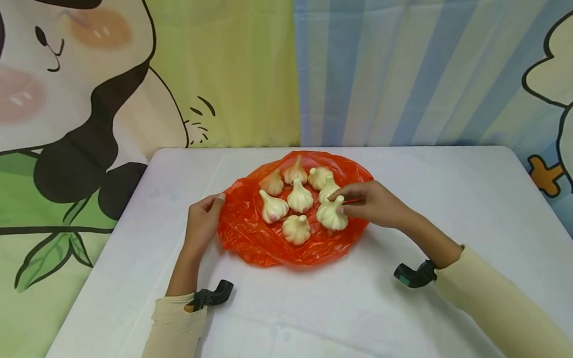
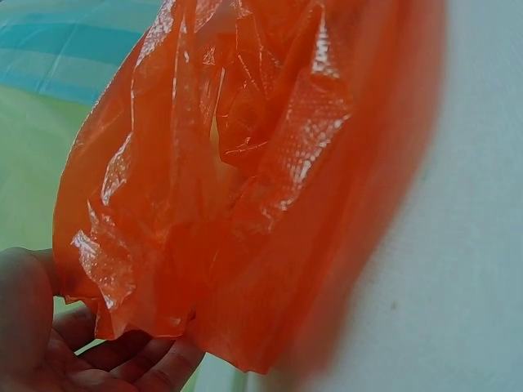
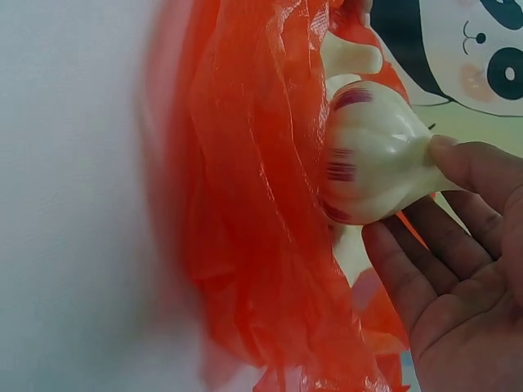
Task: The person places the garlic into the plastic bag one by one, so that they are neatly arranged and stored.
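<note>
A crinkled red plastic bag (image 1: 251,245) lies spread on the table with several garlic bulbs (image 1: 299,197) in its middle. My left hand (image 1: 203,221) pinches the bag's left edge between thumb and fingers; in the left wrist view, the red film (image 2: 204,269) hangs from that grip. With thumb and fingers my right hand (image 1: 377,204) holds one garlic bulb (image 1: 332,215) at the right side of the bag. The right wrist view shows this bulb (image 3: 372,155) pinched near its stem, with purplish streaks on its pale surface. Other bulbs behind it are partly hidden.
A white-covered table (image 1: 323,317) carries the bag near its far edge. Behind it hangs a printed curtain (image 1: 242,68) with cartoon figures. Dark wrist camera mounts (image 1: 214,293) stick out from both sleeves, low over the table.
</note>
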Demonstrator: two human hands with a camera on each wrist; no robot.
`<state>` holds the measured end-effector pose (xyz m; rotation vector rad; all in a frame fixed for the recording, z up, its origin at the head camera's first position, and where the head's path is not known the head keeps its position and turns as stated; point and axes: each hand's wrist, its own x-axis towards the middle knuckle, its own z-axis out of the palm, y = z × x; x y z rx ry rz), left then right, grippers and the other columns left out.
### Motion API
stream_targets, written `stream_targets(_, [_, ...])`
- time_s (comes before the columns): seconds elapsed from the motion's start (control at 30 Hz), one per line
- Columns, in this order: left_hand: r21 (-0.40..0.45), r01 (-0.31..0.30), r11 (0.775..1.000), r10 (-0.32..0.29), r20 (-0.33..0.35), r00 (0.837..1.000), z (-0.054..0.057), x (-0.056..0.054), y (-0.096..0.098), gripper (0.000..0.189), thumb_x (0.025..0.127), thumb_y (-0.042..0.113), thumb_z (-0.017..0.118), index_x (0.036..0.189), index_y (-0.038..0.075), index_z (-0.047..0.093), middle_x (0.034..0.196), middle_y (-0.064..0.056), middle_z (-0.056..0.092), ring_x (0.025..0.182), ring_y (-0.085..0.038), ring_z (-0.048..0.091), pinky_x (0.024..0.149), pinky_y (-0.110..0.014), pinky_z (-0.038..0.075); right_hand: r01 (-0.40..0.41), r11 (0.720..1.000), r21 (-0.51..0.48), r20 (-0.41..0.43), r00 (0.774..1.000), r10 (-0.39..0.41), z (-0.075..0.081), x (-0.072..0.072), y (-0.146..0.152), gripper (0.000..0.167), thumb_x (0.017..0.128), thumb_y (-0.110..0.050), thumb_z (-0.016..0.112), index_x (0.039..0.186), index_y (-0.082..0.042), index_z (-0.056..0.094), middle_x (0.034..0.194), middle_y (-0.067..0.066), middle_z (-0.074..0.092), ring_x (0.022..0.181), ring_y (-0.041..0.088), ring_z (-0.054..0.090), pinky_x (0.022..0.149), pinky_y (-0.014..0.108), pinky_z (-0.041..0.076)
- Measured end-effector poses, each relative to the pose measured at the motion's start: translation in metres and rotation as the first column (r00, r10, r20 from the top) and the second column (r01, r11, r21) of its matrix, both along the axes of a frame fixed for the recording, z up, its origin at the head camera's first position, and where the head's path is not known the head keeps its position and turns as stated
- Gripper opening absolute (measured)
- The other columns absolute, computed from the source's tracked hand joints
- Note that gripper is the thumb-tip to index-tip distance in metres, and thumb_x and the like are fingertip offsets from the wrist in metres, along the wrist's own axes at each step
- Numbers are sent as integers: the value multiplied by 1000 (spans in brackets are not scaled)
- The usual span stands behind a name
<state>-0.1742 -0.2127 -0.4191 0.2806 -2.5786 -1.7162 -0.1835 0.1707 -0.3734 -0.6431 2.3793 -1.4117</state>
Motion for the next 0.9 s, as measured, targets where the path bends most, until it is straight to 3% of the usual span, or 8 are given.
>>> stream_targets(0.2, [7,-2,1000,2,-31,1000,-2,1,0,52,98,49,52,122,6,68,116,-8,65,105,-19,55,87,-33,45,-34,999,16,-70,997,35,-3,-4,-10,24,90,-7,69,113,-3,70,110,8,68,103,26,64,84,36,54])
stream_targets(0.6, [5,5,1000,-5,-42,999,-1,2,2,51,98,47,51,122,5,68,116,-9,65,103,-19,54,86,-32,45,-47,999,-18,-26,999,47,-7,-3,-16,25,91,-7,67,116,-2,68,109,9,68,105,26,63,83,33,54])
stream_targets(0.9, [1,-2,1000,2,-31,1000,-1,2,1,53,98,49,51,123,5,67,115,-9,65,102,-20,55,85,-32,47,-36,999,18,-49,998,37,2,-4,-14,27,92,-15,69,115,-3,68,112,8,68,107,25,62,84,36,54])
